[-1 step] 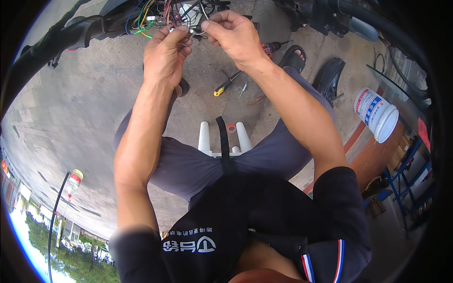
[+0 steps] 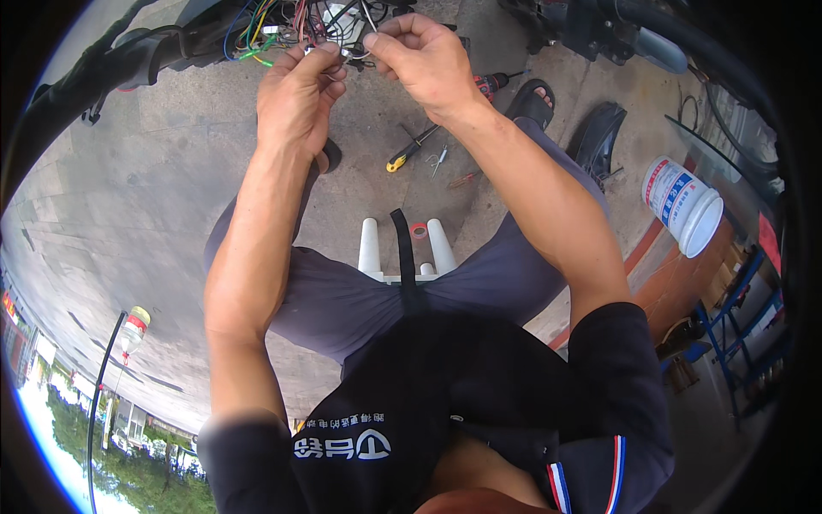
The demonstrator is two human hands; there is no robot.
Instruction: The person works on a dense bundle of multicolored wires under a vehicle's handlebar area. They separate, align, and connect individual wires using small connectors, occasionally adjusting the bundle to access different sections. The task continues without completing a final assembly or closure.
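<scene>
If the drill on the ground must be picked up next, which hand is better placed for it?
Probably the right hand: the red-and-black drill shows beside its wrist, while the left hand is farther away, to the left. Both hands seem busy at the wires.

left hand point(image 2: 295, 96) – pinching | right hand point(image 2: 431, 73) – pinching, curled | forearms point(image 2: 255, 227) outstretched

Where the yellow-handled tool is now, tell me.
In the head view's upper middle, the yellow-handled tool lies on the ground, just left of a small silver piece.
</scene>
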